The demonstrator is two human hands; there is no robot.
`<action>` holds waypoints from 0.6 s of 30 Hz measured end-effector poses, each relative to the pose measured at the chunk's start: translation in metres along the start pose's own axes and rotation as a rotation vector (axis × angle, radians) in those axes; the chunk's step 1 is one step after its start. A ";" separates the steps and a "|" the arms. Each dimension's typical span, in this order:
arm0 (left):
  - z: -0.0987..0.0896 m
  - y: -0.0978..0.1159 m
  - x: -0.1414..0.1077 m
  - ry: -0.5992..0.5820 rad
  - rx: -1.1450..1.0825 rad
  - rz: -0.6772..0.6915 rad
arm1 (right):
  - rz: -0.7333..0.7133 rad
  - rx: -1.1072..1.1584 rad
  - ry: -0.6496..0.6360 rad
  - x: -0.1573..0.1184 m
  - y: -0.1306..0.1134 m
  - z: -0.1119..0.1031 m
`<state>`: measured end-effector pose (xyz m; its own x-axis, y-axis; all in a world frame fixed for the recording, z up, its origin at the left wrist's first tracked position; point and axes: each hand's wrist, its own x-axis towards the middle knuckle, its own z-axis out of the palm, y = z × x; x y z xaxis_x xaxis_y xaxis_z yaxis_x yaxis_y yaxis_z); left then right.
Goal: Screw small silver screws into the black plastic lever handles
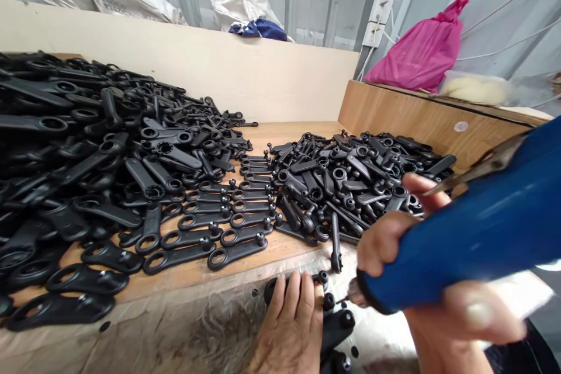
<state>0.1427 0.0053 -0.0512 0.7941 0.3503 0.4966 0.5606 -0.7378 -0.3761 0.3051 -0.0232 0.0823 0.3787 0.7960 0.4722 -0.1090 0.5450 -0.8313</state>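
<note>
My left hand [293,318] lies over a black lever part [322,277] at the front edge of the bench, its fingers together and pressing down on it. My right hand [390,239] is wrapped round a blue power screwdriver [464,234], held slanted with its tip pointing down and left. The tip is close to a ball-ended black part [328,302] beside my left fingers. More black levers [339,327] lie just below. Neat rows of levers [249,219] stand behind my left hand, with small ball studs at their right ends.
Large heaps of black levers lie at the left [109,146] and at the right [350,169]. A pale board [219,70] backs the bench. A pink bag [421,49] sits on a wooden box [394,108] at the right.
</note>
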 end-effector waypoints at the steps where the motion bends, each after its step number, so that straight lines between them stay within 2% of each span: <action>1: 0.001 -0.002 -0.001 0.008 0.004 0.032 | -0.002 0.111 -0.021 0.004 -0.001 -0.002; 3: 0.004 -0.005 -0.001 0.043 0.009 0.073 | 0.016 0.280 -0.060 0.010 -0.003 -0.007; 5: 0.005 -0.006 -0.001 0.068 0.009 0.078 | 0.031 0.327 -0.081 0.013 -0.004 -0.009; 10: -0.005 -0.005 0.001 0.002 0.003 0.017 | 0.066 0.315 -0.101 0.013 0.000 -0.003; 14: -0.010 -0.006 0.002 -0.031 -0.037 0.091 | 0.114 0.346 -0.159 0.012 0.003 -0.002; 18: -0.008 -0.007 0.001 -0.054 0.008 0.053 | 0.117 0.329 -0.167 0.013 0.004 -0.003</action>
<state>0.1379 0.0067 -0.0417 0.8340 0.3416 0.4332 0.5192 -0.7516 -0.4069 0.3121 -0.0117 0.0843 0.1945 0.8749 0.4435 -0.4419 0.4818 -0.7567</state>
